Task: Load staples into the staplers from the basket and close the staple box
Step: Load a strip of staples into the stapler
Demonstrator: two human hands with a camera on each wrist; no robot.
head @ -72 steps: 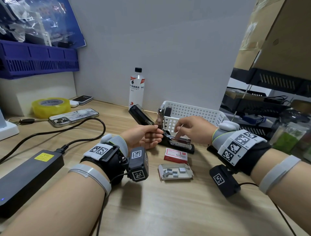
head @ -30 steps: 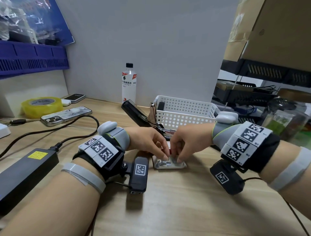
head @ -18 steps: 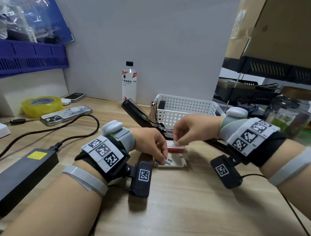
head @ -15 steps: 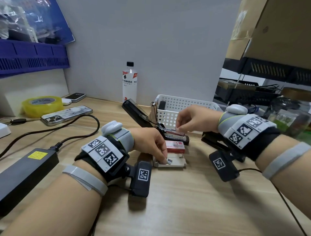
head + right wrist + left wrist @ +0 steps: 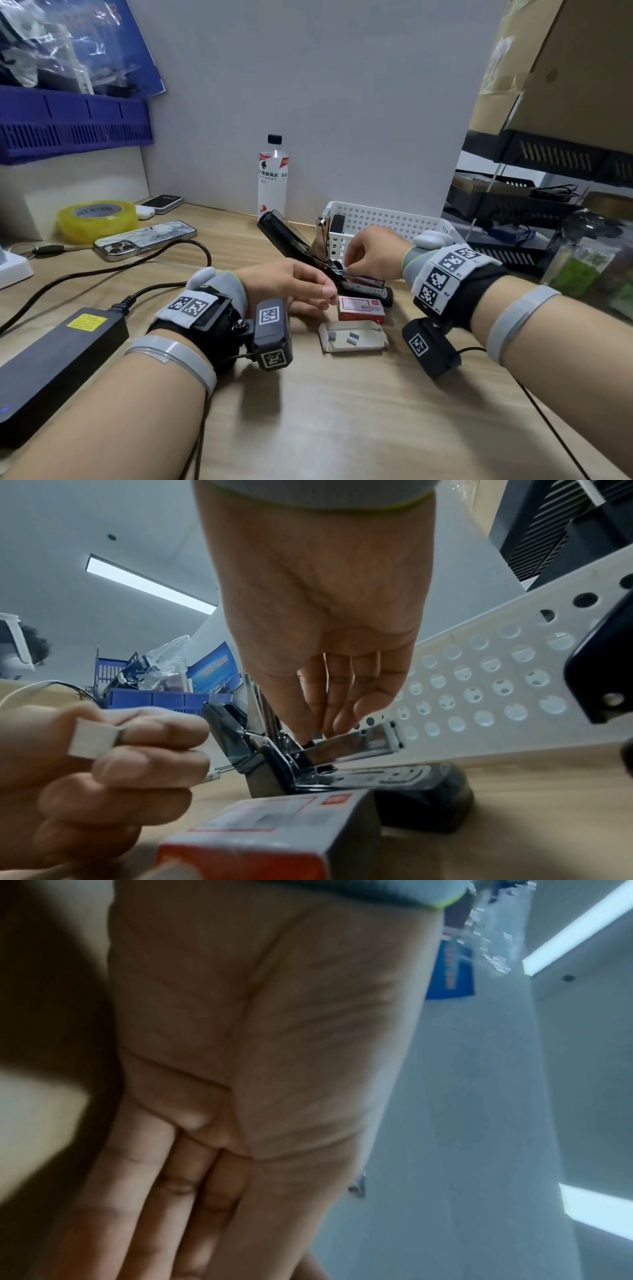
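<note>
The black stapler (image 5: 364, 291) stands on the desk with its lid (image 5: 281, 228) swung up and back, and its metal magazine (image 5: 352, 739) is exposed. My right hand (image 5: 346, 269) reaches down onto the rear of the magazine, fingertips pinched on a thin silver staple strip. My left hand (image 5: 325, 294) hovers left of the stapler and pinches a short block of staples (image 5: 94, 735) between thumb and fingers. The red box sleeve (image 5: 361, 305) lies in front of the stapler. Nearer me sits the white inner tray (image 5: 371, 334), holding loose staple pieces (image 5: 352, 339). The left wrist view shows only a blurred palm.
The white perforated basket (image 5: 387, 221) stands right behind the stapler, with another stapler upright at its left end. A drink bottle (image 5: 272, 178) is against the wall. A power brick (image 5: 58, 356) with its cable, a phone (image 5: 145, 240) and a tape roll (image 5: 97, 221) lie left.
Both hands left the inner tray. My right hand rose and moved back to the stapler's magazine. My left hand lifted off the tray with a staple block, so the tray now shows.
</note>
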